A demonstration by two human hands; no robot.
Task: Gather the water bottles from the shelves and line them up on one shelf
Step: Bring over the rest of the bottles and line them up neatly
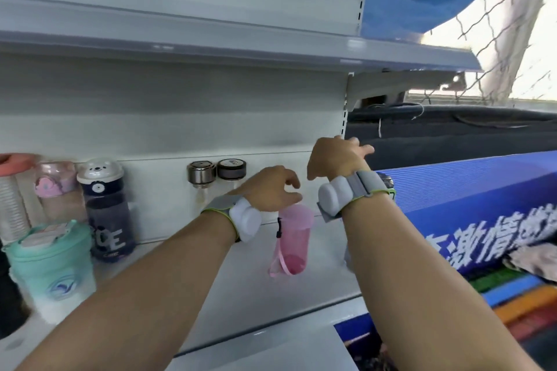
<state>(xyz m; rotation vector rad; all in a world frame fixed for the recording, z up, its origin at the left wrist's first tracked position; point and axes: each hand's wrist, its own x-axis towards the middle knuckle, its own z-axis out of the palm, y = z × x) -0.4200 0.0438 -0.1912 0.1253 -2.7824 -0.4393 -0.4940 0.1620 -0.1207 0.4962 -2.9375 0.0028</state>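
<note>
- My left hand: centre of frame, fingers curled down over the rim of the pink bottle, gripping it at the top; grey strap with a white sensor on the wrist.
- Pink bottle: translucent, upright under my left hand, pink strap hanging at its left side, base on or just above the shelf; I cannot tell which.
- My right hand: right of centre, higher up, fingers loosely spread and holding nothing, near the shelf's slotted upright; same kind of wrist strap.
- Two clear bottles, one with a steel cap and one with a dark cap: side by side against the back panel, left of my left hand.
- Dark bear-lid bottle: left of frame, upright.
- Mint-green bottle: lower left, in front.
- Pale pink bottle and ribbed coral-lid bottle: far left, at the back.
- Blue printed banner: right of frame, beside the shelf.
</note>
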